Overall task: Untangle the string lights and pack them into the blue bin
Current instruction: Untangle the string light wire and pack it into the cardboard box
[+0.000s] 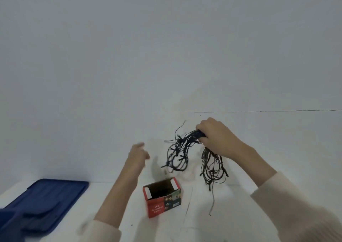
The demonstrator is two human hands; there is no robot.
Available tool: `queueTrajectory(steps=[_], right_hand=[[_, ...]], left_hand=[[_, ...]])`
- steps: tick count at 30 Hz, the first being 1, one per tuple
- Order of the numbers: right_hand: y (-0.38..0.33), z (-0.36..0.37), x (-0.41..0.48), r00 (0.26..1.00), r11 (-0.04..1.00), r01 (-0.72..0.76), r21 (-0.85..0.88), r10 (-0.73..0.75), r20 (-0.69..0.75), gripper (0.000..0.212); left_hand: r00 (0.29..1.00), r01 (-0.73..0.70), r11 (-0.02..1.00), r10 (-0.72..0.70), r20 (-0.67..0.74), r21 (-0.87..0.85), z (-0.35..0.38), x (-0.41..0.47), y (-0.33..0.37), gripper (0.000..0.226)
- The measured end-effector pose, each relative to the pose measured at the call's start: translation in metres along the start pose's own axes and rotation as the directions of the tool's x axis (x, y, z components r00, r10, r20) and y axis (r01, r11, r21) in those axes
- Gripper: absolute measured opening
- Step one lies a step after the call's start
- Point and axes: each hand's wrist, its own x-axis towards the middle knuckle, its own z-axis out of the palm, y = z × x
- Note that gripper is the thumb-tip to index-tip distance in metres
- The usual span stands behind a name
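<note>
A tangled bundle of dark string lights [180,153] hangs in the air above the white table, with my right hand [217,138] shut on its middle. Loops droop on both sides of the fist, and one loose wire end trails down toward the table. To the left of the bundle my left hand [137,155] is raised, blurred, fingers apart, holding nothing and not touching the wires. A blue plastic piece [50,201], flat like a lid, lies at the lower left edge; whether it is the bin itself I cannot tell.
A small red cardboard box [162,199] labelled LED decorative lights stands open on the white table [231,214] below my hands. A pale wall rises behind the table. Both forearms wear cream sleeves.
</note>
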Motion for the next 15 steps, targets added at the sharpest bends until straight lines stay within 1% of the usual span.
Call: queueTrajectory(steps=[1,2,3,4,5,6,7,8,10,11,13,14,15], right_hand=[[-0.004,-0.002,-0.001,0.998,0.997,0.062,-0.04,-0.063,-0.003,0.013],[-0.007,-0.003,-0.001,0.993,0.991,0.12,-0.062,-0.121,-0.01,0.014],[-0.011,-0.003,-0.001,0.985,0.983,0.17,-0.065,-0.172,-0.02,0.015],[-0.016,-0.004,-0.002,0.979,0.978,0.202,-0.041,-0.204,-0.023,0.015],[-0.021,-0.006,-0.003,0.975,0.975,0.22,0.018,-0.219,-0.025,0.016],[-0.025,-0.008,-0.005,0.975,0.969,0.224,0.106,-0.222,-0.032,0.022],[-0.029,-0.009,-0.008,0.976,0.955,0.217,0.202,-0.213,-0.043,0.03],[-0.033,-0.01,-0.011,0.98,0.933,0.197,0.3,-0.19,-0.054,0.035],[-0.039,-0.007,-0.02,0.991,0.846,0.129,0.517,-0.12,-0.051,0.031],[-0.041,-0.004,-0.023,0.996,0.777,0.082,0.624,-0.084,-0.027,0.031],[-0.045,0.004,-0.03,0.998,0.656,-0.011,0.755,-0.038,0.048,0.038],[-0.045,0.008,-0.032,0.996,0.629,-0.05,0.776,-0.027,0.086,0.039],[-0.044,0.011,-0.034,0.992,0.627,-0.084,0.774,-0.022,0.125,0.037]], left_hand=[[0.989,-0.133,0.99,0.13,-0.072,-0.038,0.005,-0.005,0.01,0.044],[0.965,-0.259,0.962,0.254,-0.063,-0.082,0.012,-0.012,0.021,0.043],[0.938,-0.342,0.933,0.346,0.019,-0.115,0.019,-0.021,0.03,0.043],[0.914,-0.365,0.922,0.381,0.139,-0.126,0.028,-0.029,0.037,0.049],[0.893,-0.351,0.928,0.372,0.255,-0.124,0.036,-0.038,0.038,0.06],[0.871,-0.336,0.933,0.36,0.335,-0.128,0.044,-0.043,0.035,0.071],[0.856,-0.313,0.935,0.354,0.378,-0.168,0.049,-0.046,0.03,0.078],[0.849,-0.261,0.932,0.346,0.399,-0.252,0.054,-0.049,0.025,0.084],[0.839,-0.107,0.893,0.317,0.442,-0.438,0.063,-0.049,0.007,0.09],[0.828,-0.052,0.875,0.307,0.469,-0.482,0.065,-0.051,0.0,0.089],[0.789,0.007,0.871,0.297,0.539,-0.491,0.067,-0.054,-0.012,0.074],[0.764,0.036,0.879,0.283,0.58,-0.476,0.067,-0.055,-0.016,0.063],[0.731,0.054,0.891,0.272,0.626,-0.45,0.066,-0.055,-0.02,0.053]])
